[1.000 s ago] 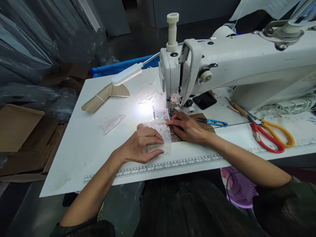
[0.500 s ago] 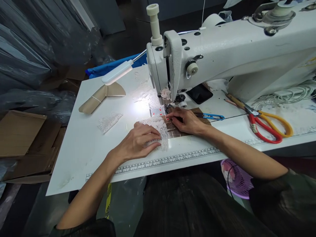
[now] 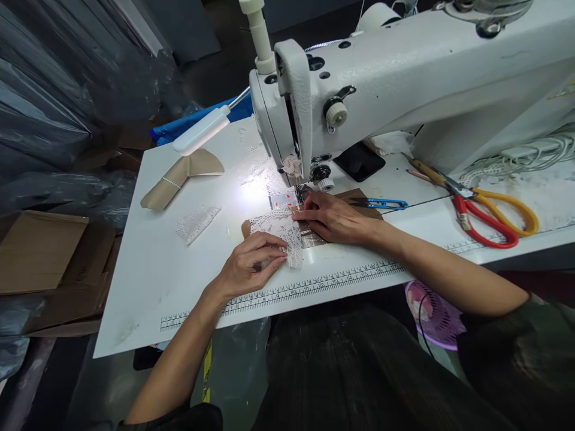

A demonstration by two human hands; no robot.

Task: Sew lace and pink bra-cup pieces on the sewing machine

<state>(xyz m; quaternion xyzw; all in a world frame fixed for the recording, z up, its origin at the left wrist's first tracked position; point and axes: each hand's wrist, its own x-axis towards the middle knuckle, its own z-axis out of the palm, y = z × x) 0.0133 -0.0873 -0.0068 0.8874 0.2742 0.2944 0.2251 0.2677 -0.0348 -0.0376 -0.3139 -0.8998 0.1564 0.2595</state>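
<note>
A strip of white lace (image 3: 281,230) lies over a brown fabric piece (image 3: 314,238) on the white sewing table (image 3: 148,263), just in front of the needle of a white sewing machine (image 3: 404,78). My left hand (image 3: 249,266) presses flat on the near end of the lace. Across from it, my right hand (image 3: 330,216) rests on the brown fabric, fingertips pinning the lace edge near the presser foot (image 3: 300,193). Both hands hold the pieces down rather than grasp them.
Blue thread snips (image 3: 381,204) lie right of my right hand. Red and yellow scissors (image 3: 485,218) sit further right. A loose lace scrap (image 3: 197,220) and a tan bundle (image 3: 179,176) lie at left. Cardboard boxes (image 3: 40,251) stand beyond the table's left edge.
The view has shifted closer and to the right. My left hand has slid slightly back along the lace. My right hand stays by the presser foot.
</note>
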